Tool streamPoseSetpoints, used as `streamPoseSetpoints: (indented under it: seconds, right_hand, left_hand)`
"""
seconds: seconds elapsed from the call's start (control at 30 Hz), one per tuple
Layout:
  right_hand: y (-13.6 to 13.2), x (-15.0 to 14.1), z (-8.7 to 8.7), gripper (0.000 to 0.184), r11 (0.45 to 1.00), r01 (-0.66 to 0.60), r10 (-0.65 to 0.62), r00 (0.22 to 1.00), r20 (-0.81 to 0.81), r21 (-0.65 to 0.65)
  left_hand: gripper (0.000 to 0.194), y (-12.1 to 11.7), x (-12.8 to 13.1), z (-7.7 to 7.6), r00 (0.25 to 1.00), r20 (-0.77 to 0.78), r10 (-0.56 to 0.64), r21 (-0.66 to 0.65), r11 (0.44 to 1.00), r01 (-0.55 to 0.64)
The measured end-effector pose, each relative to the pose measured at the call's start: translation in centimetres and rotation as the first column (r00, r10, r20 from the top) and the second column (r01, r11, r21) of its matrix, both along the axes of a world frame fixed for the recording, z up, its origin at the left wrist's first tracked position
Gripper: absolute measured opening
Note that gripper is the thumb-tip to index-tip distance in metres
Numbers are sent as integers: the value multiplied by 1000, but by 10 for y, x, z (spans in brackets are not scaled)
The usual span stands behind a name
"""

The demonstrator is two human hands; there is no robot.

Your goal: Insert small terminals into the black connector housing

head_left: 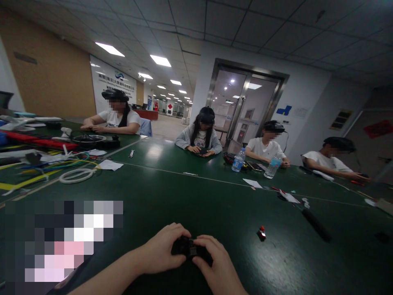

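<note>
Between my two hands, low over the green table (147,205), is a small black device (192,248) with a lighter, metallic-looking part at its middle. Its exact kind is too dark to make out. My left hand (164,250) grips its left end between thumb and fingers. On the other end, my right hand (215,258) closes thumb and fingers the same way. Much of the device is covered by my fingers. A small red and silver piece (262,233) lies on the table to the right of my right hand.
A long black bar-like thing (316,224) lies at right. Water bottles (238,160) stand farther back near paper scraps (252,183). Cables, a white coil (76,176) and red parts (39,140) clutter the left. Several people with headsets sit around the table. A blurred patch covers the lower left.
</note>
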State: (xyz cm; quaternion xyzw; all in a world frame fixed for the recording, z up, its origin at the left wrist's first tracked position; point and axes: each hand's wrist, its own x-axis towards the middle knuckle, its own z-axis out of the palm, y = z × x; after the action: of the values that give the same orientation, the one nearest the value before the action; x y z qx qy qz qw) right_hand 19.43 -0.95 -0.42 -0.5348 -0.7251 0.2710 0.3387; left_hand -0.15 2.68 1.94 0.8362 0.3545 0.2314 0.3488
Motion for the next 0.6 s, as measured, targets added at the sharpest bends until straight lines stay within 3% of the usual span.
streamPoseSetpoints:
  seconds: [0.33, 0.6]
  right_hand:
    - [-1, -2, 1, 31, 999, 7, -1, 992, 123, -47]
    - [-1, -1, 0, 29, 1000, 14, -11, 993, 119, -25]
  left_hand:
    - [33, 2, 2, -3, 996, -88, 10, 49, 999, -6]
    - [35, 1, 1, -4, 998, -69, -2, 68, 998, 6]
